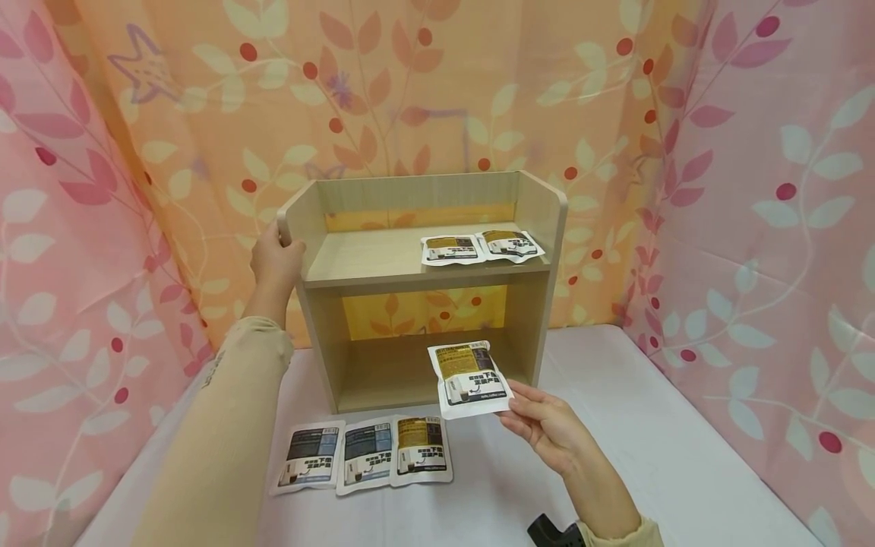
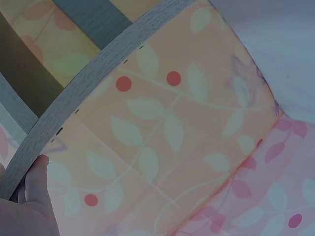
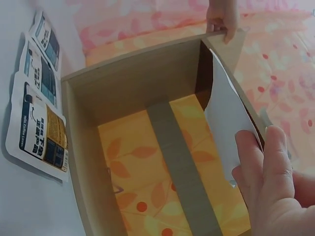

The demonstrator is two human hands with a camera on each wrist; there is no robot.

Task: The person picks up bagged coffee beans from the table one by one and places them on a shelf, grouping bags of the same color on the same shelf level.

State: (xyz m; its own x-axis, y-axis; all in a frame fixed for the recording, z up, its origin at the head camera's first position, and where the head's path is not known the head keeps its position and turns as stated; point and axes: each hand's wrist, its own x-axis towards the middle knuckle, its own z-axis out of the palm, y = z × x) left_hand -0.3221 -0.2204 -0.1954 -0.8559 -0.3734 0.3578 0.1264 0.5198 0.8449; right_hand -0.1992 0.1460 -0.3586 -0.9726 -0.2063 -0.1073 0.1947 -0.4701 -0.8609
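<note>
My left hand [image 1: 276, 262] grips the upper front edge of the left side panel of a small wooden shelf [image 1: 422, 286]; in the left wrist view its fingers [image 2: 37, 184] lie along the panel's outer side. My right hand [image 1: 547, 427] pinches a gold-and-white coffee packet [image 1: 473, 380] by its right edge, printed face up towards the head camera. This packet overlaps the lower compartment's opening. From the right wrist, its plain white back [image 3: 226, 123] shows. Two similar packets [image 1: 453, 249] lie side by side at the right of the upper board.
On the white-covered table [image 1: 615, 456], three packets lie in a row before the shelf: two blue-and-black packets [image 1: 311, 456] and a gold one [image 1: 420, 450] at the right end. Patterned cloth [image 1: 772, 251] hangs behind and on both sides.
</note>
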